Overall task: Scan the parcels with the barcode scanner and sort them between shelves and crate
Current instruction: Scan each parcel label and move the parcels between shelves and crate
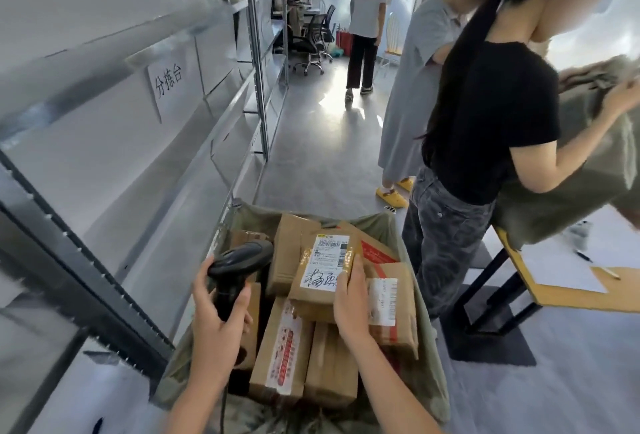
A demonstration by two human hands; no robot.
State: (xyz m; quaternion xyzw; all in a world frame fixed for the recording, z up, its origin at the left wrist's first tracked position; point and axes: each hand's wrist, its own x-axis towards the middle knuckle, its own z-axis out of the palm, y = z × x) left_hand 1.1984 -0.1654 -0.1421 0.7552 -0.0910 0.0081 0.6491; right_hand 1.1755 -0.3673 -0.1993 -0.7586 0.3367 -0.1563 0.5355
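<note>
Right hand [349,298] grips the near right corner of a small brown parcel [323,269], thumb on top by the handwritten mark, fingers under the edge; parcel is lifted, label up, just above the heap in the crate [414,295]. Left hand [216,315] is wrapped round the handle of the black barcode scanner [239,262], just left of the parcel, head aimed away from the camera, not onto the label yet. Parcel looks light, one hand carries it w/o strain; cardboard is stiff but tape gloss could be slick, so corner/edge hold w/ thumb clear of the barcode seems best, probably not fragile tho can't tell contents. Below the parcel: more taped cartons [282,350] stacked loosely in the crate, which is lined w/ olive fabric; heap may shift when one is pulled. Left of the crate, grey metal shelves [194,142] run away down the aisle, a paper sign [168,81] stuck on one level. Right of the crate, a person in black top [498,128] stands close at a worktop [571,298] w/ a yellow edge, handling a big olive sack [568,170]. Beyond the crate: smooth grey floor [311,142], two more people, office chairs [311,40] at far end. Aisle is narrow, tight elbow room.
</note>
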